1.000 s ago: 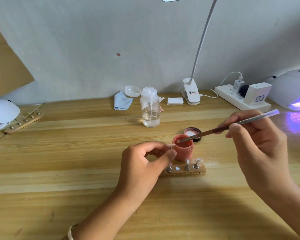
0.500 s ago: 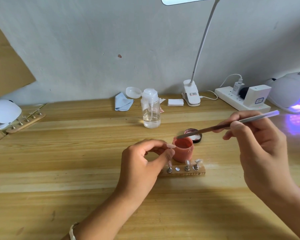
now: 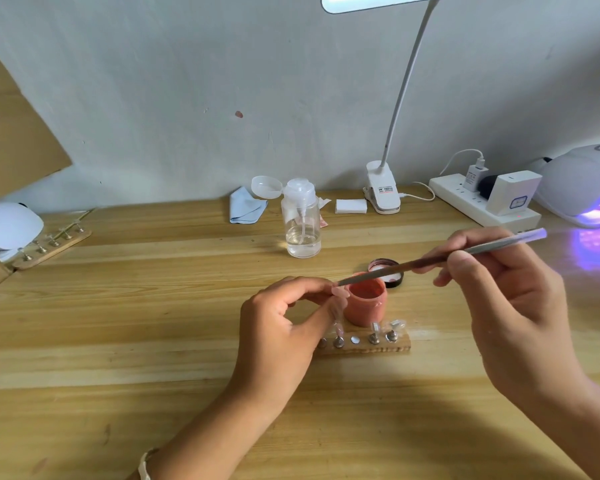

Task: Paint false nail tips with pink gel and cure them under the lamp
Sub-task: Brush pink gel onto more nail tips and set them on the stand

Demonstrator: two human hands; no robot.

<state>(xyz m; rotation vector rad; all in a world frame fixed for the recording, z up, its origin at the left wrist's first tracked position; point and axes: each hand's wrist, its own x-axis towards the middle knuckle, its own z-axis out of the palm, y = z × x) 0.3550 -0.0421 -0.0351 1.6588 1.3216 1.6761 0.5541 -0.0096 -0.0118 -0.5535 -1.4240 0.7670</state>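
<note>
My left hand [image 3: 284,327] pinches a small stand with a pale pink nail tip [image 3: 338,292] on top, just left of the open pink gel jar [image 3: 366,306]. My right hand [image 3: 499,292] holds a thin brush [image 3: 426,261] whose tip reaches the nail tip above the jar's left rim. In front of the jar lies a wooden holder [image 3: 364,346] with several metal stands, some carrying clear tips. The jar's black lid [image 3: 387,271] lies behind it. The curing lamp [image 3: 582,188] glows violet at the far right.
A clear pump bottle [image 3: 300,223] stands behind the jar, with a blue cloth [image 3: 246,209], white pads [image 3: 350,206] and a clip desk lamp [image 3: 383,192] near the wall. A power strip [image 3: 482,199] sits at right. A second wooden holder [image 3: 52,245] and white device [image 3: 7,225] are far left.
The brush tip has lifted out of the gel jar and moved left to the nail tip held by my left hand. My left hand has hardly moved.
</note>
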